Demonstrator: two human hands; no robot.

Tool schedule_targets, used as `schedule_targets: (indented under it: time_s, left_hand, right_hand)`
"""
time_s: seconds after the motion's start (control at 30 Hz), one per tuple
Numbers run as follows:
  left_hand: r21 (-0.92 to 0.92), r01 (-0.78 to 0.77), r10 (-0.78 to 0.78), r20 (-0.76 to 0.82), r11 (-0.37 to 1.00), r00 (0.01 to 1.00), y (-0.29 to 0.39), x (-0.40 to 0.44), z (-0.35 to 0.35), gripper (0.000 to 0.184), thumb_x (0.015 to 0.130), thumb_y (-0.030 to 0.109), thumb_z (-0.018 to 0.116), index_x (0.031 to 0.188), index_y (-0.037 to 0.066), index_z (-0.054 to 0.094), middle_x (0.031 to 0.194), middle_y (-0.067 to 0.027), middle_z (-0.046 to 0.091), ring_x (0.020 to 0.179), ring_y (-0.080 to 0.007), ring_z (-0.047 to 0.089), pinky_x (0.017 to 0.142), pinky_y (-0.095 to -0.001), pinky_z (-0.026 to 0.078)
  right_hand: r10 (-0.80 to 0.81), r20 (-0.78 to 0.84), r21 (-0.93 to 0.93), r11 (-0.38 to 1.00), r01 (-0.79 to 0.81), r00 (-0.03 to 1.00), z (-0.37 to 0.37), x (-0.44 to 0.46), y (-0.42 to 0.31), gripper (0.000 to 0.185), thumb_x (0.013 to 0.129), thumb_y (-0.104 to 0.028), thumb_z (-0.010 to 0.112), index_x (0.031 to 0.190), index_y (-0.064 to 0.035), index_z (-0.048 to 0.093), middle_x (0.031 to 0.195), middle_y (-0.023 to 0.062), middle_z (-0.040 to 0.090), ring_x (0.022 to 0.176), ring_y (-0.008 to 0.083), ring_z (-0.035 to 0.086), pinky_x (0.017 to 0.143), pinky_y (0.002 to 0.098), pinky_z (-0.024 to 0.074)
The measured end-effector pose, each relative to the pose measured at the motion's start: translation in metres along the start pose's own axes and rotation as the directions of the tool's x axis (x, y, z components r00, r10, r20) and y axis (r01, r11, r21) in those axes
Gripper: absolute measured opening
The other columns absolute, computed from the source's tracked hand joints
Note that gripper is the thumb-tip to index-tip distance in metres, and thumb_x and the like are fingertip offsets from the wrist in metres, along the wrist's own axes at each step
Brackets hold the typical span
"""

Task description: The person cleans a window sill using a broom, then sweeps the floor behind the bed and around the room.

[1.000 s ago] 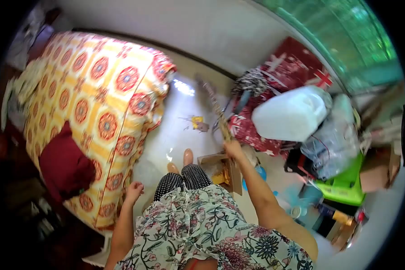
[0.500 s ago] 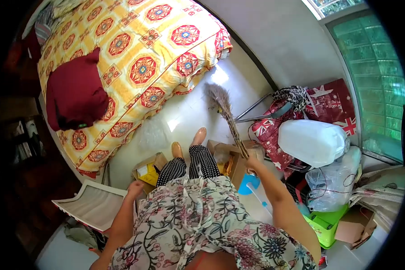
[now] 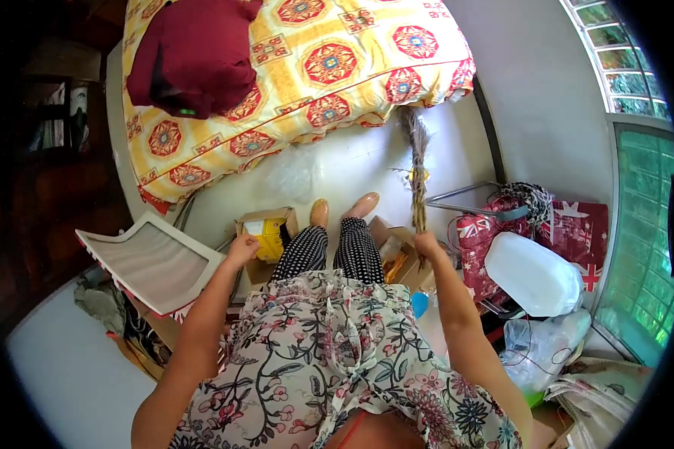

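Observation:
My right hand (image 3: 425, 245) is wrapped round the lower end of a bundled grass broom (image 3: 419, 179). The bristle head points away from me and reaches the floor by the edge of the bed, where the tip meets the hanging cover. My left hand (image 3: 243, 248) is curled closed, with nothing visible in it. It hovers over the near left side of a cardboard box (image 3: 241, 226) holding a yellow packet (image 3: 268, 233). Whether it touches the box I cannot tell.
A bed (image 3: 329, 63) with a patterned cover bears a maroon garment (image 3: 202, 60). A clear plastic bag (image 3: 292, 176) lies on the floor. At right are a metal frame (image 3: 464, 203), red cloth bags (image 3: 577, 232) and a white container (image 3: 532, 273). A white-framed panel (image 3: 153, 262) leans at left.
The broom has swung from slanting left to pointing nearly straight ahead, its head now at the bed's edge. My view has shifted, and my left hand is now closer to the yellow packet.

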State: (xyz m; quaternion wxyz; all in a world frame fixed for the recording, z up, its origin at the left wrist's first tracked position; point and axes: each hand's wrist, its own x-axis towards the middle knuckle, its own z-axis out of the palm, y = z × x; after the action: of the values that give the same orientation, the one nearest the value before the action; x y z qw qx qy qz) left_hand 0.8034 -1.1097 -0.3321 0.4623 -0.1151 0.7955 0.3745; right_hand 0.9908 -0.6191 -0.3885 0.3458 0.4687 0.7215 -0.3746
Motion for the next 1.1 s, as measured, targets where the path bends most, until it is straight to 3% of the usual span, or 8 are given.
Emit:
schedule_targets:
  time_s: [0.07,0.2,0.3,0.4,0.43,0.63,0.73,1.1]
  left_hand:
    - [0.019,0.058,-0.058,-0.031,0.998,0.998,-0.020,-0.001,-0.007,0.023,0.075,0.016,0.057,0.090,0.000,0.054,0.076,-0.0081,0.057,0.057,-0.0145,0.055,0.051,-0.0267,0.046]
    - [0.141,0.157,-0.155,-0.024,0.977,0.988,-0.068,0.006,-0.006,0.023,0.073,0.021,0.057,0.085,0.001,0.057,0.073,-0.0101,0.059,0.052,-0.0165,0.057,0.050,-0.0288,0.045]
    - [0.091,0.212,-0.218,0.061,0.973,0.974,-0.074,0.019,0.000,0.024,0.073,0.022,0.056,0.084,0.001,0.058,0.075,-0.0132,0.060,0.059,-0.0206,0.059,0.055,-0.0319,0.046]
    - [0.103,-0.112,0.118,-0.047,0.988,0.992,-0.078,0.044,0.032,0.025,0.071,0.023,0.056,0.082,0.001,0.059,0.081,-0.0169,0.060,0.076,-0.0307,0.057,0.068,-0.0369,0.044]
    - [0.177,-0.173,0.189,-0.075,0.969,0.979,-0.055,0.036,0.035,0.024,0.069,0.023,0.057,0.081,0.003,0.060,0.080,-0.0163,0.060,0.076,-0.0301,0.058,0.067,-0.0366,0.045]
    - [-0.083,-0.264,0.253,-0.121,0.961,0.960,-0.019,0.016,0.061,0.021,0.068,0.024,0.059,0.077,0.004,0.058,0.077,-0.0130,0.059,0.076,-0.0285,0.057,0.066,-0.0356,0.045]
    - [-0.026,-0.159,0.153,-0.153,0.987,0.976,-0.033,-0.008,0.061,0.021,0.069,0.024,0.060,0.078,0.005,0.057,0.080,-0.0126,0.059,0.077,-0.0283,0.057,0.068,-0.0363,0.044]
    - [-0.278,0.194,-0.309,-0.470,0.941,0.827,-0.167,-0.105,0.084,0.023,0.072,0.025,0.051,0.081,0.005,0.058,0.084,-0.0153,0.059,0.081,-0.0323,0.055,0.070,-0.0403,0.043]
  right_hand:
    - [-0.141,0.127,-0.504,0.843,0.186,0.982,0.011,-0.036,-0.003,0.032,0.072,-0.029,0.054,0.082,0.0013,0.058,0.076,0.0236,0.058,0.075,0.0350,0.058,0.063,0.0381,0.0450]
    - [-0.110,-0.144,-0.338,0.939,0.056,0.983,-0.020,-0.098,0.033,0.033,0.070,-0.029,0.055,0.088,-0.0022,0.059,0.080,0.0214,0.059,0.080,0.0347,0.057,0.069,0.0386,0.0434]
    - [0.093,-0.033,-0.203,0.974,-0.098,0.995,-0.090,-0.201,-0.046,0.030,0.074,-0.026,0.051,0.087,0.0005,0.055,0.070,0.0193,0.058,0.068,0.0318,0.057,0.060,0.0391,0.0433]
    - [-0.118,-0.055,-0.320,0.943,0.095,0.991,-0.103,-0.240,-0.027,0.018,0.075,-0.017,0.055,0.082,-0.0002,0.054,0.058,0.0085,0.051,0.050,0.0137,0.048,0.041,0.0304,0.0367]
    - [0.011,0.029,0.087,0.996,-0.014,1.000,-0.106,-0.275,-0.065,0.011,0.077,-0.013,0.054,0.081,-0.0031,0.054,0.058,0.0037,0.051,0.049,0.0109,0.047,0.040,0.0264,0.0348]
    - [0.251,0.110,-0.217,0.950,-0.224,0.962,-0.167,-0.351,-0.175,0.011,0.076,-0.009,0.055,0.071,-0.0032,0.047,0.050,0.0002,0.040,0.038,0.0085,0.036,0.033,0.0236,0.0273]
    - [0.309,0.285,-0.109,0.951,-0.289,0.908,-0.181,-0.354,-0.218,0.012,0.075,-0.009,0.056,0.072,-0.0040,0.045,0.051,0.0003,0.039,0.039,0.0087,0.036,0.034,0.0231,0.0273]
    - [0.012,0.584,-0.425,0.856,0.293,0.812,-0.022,-0.286,-0.368,0.014,0.074,-0.014,0.057,0.070,-0.0036,0.050,0.051,0.0017,0.045,0.038,0.0092,0.041,0.035,0.0233,0.0322]
